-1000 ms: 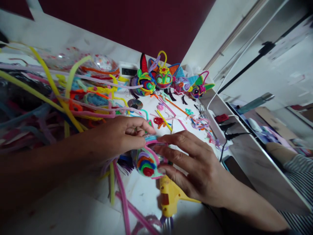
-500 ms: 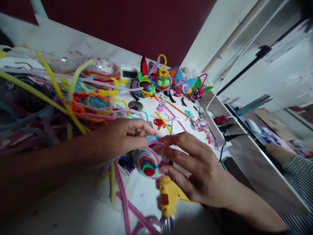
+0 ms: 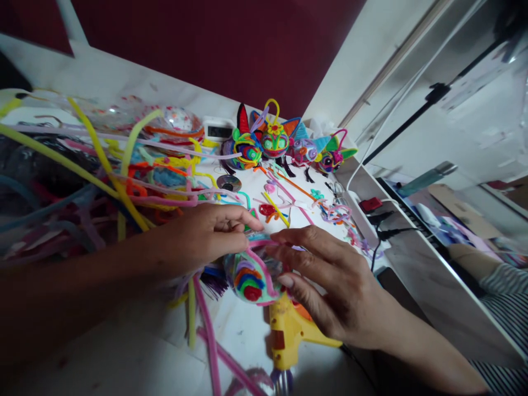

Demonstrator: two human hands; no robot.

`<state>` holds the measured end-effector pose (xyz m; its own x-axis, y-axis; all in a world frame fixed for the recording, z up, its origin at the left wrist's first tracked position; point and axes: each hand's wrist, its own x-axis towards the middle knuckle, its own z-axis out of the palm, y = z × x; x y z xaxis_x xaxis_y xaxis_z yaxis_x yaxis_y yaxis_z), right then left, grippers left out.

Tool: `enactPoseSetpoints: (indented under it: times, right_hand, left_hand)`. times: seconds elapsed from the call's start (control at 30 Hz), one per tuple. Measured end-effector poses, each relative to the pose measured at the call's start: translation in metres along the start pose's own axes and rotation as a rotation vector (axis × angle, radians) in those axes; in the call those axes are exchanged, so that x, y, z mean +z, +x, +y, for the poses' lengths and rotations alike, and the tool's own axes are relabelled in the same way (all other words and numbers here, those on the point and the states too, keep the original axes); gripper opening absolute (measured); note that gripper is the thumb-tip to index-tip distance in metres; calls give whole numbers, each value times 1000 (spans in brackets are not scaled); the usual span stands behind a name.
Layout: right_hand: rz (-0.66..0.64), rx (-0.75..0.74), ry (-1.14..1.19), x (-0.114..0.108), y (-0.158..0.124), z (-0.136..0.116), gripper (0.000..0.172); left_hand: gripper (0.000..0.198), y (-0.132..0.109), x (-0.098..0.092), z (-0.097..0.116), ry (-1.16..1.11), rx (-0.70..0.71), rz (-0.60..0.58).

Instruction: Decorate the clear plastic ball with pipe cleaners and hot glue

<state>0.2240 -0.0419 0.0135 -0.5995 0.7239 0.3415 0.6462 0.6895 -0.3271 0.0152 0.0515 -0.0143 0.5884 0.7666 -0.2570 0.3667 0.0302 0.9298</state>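
Note:
Both my hands hold a round pipe-cleaner ball point(image 3: 251, 276) with coloured rings and a red centre, low over the white table point(image 3: 243, 330). My left hand point(image 3: 204, 237) pinches its top left with thumb and fingers closed. My right hand point(image 3: 330, 280) cups its right side, fingertips pressing a pink pipe cleaner strand against the ball. A yellow glue gun point(image 3: 289, 333) lies just below the ball, partly under my right hand.
Several finished pipe-cleaner figures point(image 3: 274, 143) stand at the table's far edge. A heap of loose pipe cleaners point(image 3: 103, 176) fills the left. Small coloured pieces point(image 3: 289, 201) lie in the middle. Cables and a red plug point(image 3: 369, 205) run along the right edge. A striped sleeve point(image 3: 501, 280) shows at far right.
The hands and ball have stayed nearly in place; my right fingers shifted slightly down along the ball. The camera view tilted a little.

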Motion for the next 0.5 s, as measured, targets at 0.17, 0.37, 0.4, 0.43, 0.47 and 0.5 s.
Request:
enactPoseSetpoints:
  times: [0.17,0.37,0.4,0.43,0.47,0.5]
  right_hand:
    - [19,9,39,-3,2,1,24]
    - [42,38,101,-8,4,3,26]
    - [47,40,107,-9,4,4,25]
    - [52,44,111,-9,5,5,25]
    - [60,49,112,-10,5,5,24]
    - [73,55,111,-11,5,6,24]
  left_hand:
    - [46,0,0,0,6,-2,-8]
    - [49,1,0,1,3,-15,17]
    - [49,1,0,1,0,-17,28]
    - [48,0,1,2,-6,-20,41]
    - [48,-1,1,2,-12,-24,54]
    - [47,-1,1,2,-19,-28,61]
